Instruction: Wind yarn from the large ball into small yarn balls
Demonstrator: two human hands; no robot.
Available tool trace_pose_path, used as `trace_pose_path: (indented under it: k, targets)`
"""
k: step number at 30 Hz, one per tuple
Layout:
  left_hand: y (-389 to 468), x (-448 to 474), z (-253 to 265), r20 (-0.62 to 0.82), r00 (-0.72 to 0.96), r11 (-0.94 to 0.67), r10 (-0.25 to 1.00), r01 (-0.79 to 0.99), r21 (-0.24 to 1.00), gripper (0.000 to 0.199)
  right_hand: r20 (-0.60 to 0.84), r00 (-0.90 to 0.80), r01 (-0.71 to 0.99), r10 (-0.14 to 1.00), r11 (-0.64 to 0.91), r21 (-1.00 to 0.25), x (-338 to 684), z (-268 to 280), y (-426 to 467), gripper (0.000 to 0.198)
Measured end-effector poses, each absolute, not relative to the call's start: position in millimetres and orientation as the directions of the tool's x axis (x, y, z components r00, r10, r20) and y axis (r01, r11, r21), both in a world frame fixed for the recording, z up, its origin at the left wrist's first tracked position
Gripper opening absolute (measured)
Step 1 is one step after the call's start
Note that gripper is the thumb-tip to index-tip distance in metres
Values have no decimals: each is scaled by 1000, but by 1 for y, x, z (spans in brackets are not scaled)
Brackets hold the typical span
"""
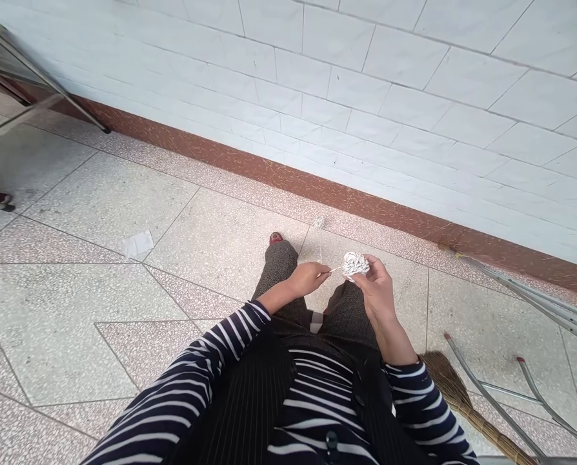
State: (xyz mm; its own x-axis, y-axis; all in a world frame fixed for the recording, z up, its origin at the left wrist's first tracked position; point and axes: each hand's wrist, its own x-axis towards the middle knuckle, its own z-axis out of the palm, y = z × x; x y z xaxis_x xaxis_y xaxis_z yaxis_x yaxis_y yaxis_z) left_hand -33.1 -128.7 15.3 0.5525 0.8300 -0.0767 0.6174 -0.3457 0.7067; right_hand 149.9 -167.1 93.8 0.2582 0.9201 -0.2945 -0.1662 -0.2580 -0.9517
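Note:
In front of my knees, my right hand point(376, 287) is closed around a ball of white cord point(355, 265) with dark flecks. A short stretch of cord point(335, 268) runs from this ball to my left hand point(310, 279), whose thumb and fingers pinch it. Beyond my hands, a second, smaller ball of cord point(319, 222) rests on the floor close to the wall. A thin strand point(321, 247) links that ball to the area of my left hand.
A white tiled wall point(337, 97) with a red-brown skirting point(250, 155) stands ahead. At right are a straw broom point(446, 378), metal legs point(482, 387) with red tips, and metal poles point(535, 287). A metal-legged table point(51, 81) stands left; a white paper point(139, 245) lies on the floor.

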Motion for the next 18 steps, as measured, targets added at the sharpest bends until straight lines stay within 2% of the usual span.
trace_pose_path:
  k: [5, 10, 14, 18]
  targets:
    - [-130, -33, 14, -163, 561, -328, 812, 668, 668, 30, -200, 259, -59, 945, -191, -980, 153, 105, -172, 58]
    - [-141, -32, 30, -86, 656, -524, 750, 668, 529, 27, -128, 341, 148, 931, -188, -971, 170, 86, -151, 56]
    - [-137, -32, 55, 31, 746, -694, 665, 602, 395, 25, -198, 308, 238, 931, -277, -931, 171, 56, -143, 49]
    - [-125, -34, 69, 72, 817, -791, 572, 527, 310, 14, -366, 71, 215, 928, -372, -903, 151, 39, -158, 38]
